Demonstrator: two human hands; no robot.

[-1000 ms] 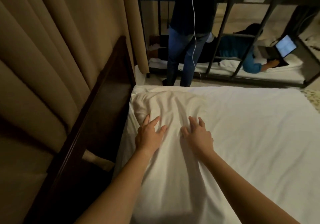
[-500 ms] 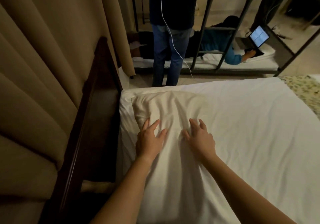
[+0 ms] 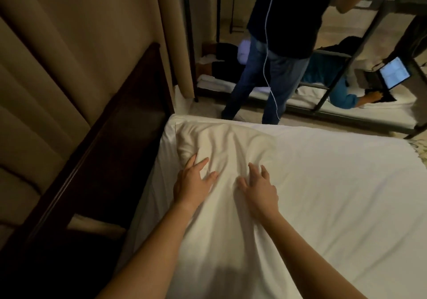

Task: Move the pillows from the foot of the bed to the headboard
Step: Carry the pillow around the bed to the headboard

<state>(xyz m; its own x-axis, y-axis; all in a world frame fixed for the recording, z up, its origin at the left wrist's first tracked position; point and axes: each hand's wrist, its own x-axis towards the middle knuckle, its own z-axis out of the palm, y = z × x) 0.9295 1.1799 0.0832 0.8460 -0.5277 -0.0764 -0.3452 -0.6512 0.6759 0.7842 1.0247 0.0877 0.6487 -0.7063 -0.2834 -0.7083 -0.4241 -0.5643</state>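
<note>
Your two hands lie side by side on one pillow. Your left hand (image 3: 193,183) rests palm down with the fingers spread, flat on the cloth and closed on nothing. Your right hand (image 3: 260,189) does the same just to its right, fingers splayed, with a narrow strip of wrinkled fabric between the two. Both forearms run in from the near edge and are cut off there.

You can count one pillow (image 3: 225,146) for certain: cream-white, creased, lying at the far left corner of the bed (image 3: 335,183), close beside the dark wooden headboard (image 3: 120,123) on the left. The cloth under and near your wrists could be a second pillow or a fold of sheet; you cannot tell which.

Left of the headboard hang tan curtains (image 3: 69,33).

Beyond the far edge of the bed stands one person in jeans (image 3: 272,77), cut off above the chest, with one white cable (image 3: 268,51) hanging down in front. Behind is a metal bunk bed (image 3: 342,67); on its lower bunk lies a second person in a blue top (image 3: 328,77), largely hidden by the ladder bars, one hand at one lit laptop (image 3: 394,74). The dark shapes at the bunk's left end are too dim to make out.
</note>
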